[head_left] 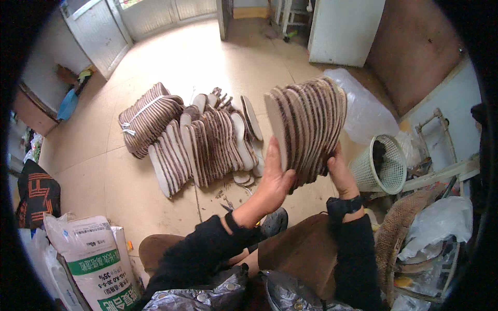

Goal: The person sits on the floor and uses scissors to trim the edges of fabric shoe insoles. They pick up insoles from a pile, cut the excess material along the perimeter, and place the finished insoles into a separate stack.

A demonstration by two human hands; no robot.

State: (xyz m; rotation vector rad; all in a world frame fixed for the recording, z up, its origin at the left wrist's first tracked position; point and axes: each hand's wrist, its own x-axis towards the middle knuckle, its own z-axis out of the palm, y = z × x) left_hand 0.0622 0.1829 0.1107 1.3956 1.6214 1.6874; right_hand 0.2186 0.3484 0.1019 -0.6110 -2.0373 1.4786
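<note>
Between my two hands I hold a stack of shoe insoles (308, 129), pale with dark fuzzy edges, raised above the floor and standing on edge. My left hand (275, 176) presses the stack's left side and lower end. On its lower right side my right hand (342, 173) is closed round it, with some fingers hidden behind. On the floor to the left lie more insoles (218, 142) in loose leaning rows. Beyond them at the far left is a bundle of insoles (150, 119) tied with white string.
A pale green plastic basket (381, 166) stands right of my hands, with a clear plastic bag (358, 106) behind it. At the lower left is a white and green sack (98, 264). Dark scraps (225, 194) lie on the tiles near my shoe (275, 222). A woven basket (402, 228) is at my right.
</note>
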